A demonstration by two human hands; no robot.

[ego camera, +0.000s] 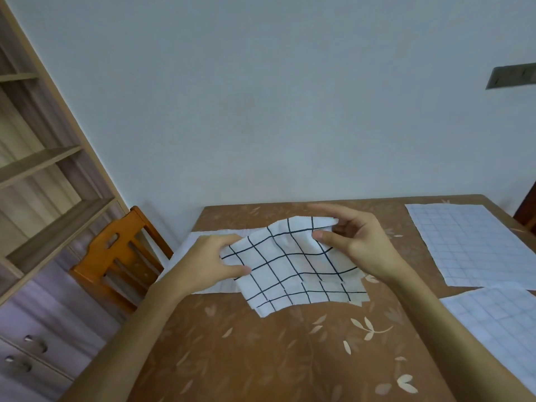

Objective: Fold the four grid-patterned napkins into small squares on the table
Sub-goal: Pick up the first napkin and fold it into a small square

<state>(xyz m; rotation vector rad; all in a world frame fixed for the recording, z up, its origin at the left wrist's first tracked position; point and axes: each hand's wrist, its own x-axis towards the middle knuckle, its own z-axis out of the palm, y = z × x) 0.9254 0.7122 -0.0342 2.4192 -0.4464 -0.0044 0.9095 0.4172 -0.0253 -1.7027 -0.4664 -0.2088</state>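
Left hand (214, 256) pinches left edge of napkin (290, 271) | right hand (356, 242) pinches far corner, raised | napkin spans left-right between them, near edge on desk (261, 358)

- There is just one camera, and it sits on the person's head.
- It looks forward and down across the table (290, 358) to the wall (261, 97) behind it.
- It is close to the work. Both arms come in from the bottom edge.
- The left hand (208, 256) and right hand (362, 242) hold a napkin (290, 268) near the middle of the view.
- The view is very wide. On the left it takes in a shelf (37, 163) and a chair (130, 227).
- The shelf looks like it leans.
- The right side of the table runs out of the view.
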